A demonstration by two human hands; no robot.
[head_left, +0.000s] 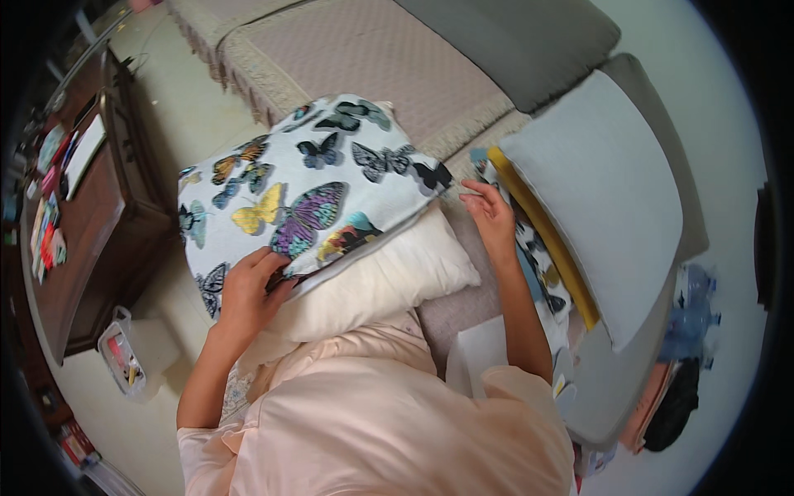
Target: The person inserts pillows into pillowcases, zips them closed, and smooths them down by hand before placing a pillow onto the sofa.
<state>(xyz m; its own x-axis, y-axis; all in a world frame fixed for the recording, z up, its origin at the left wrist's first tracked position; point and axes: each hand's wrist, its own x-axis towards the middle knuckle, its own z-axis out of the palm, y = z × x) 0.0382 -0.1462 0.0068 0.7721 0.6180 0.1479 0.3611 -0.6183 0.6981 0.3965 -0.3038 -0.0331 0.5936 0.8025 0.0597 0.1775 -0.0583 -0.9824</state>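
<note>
Across my lap lies a plain cream cushion insert (372,279), partly inside a white cushion cover (260,155) printed with colourful butterflies. The cover's opening faces me, and the near part of the insert sticks out of it. My left hand (251,291) pinches the edge of that opening near its left end, thumb below and fingers on top. Just off the cover's right corner, my right hand (490,208) hovers with its fingers apart and nothing in them. How far the insert reaches inside is hidden by the fabric.
A sofa with a quilted pink seat cover (366,68) extends ahead. On my right a pale grey cushion (602,198) leans beside a mustard-yellow one (546,242). Left are a dark wooden table (105,248) with items on it and a plastic bin (124,353) on the floor.
</note>
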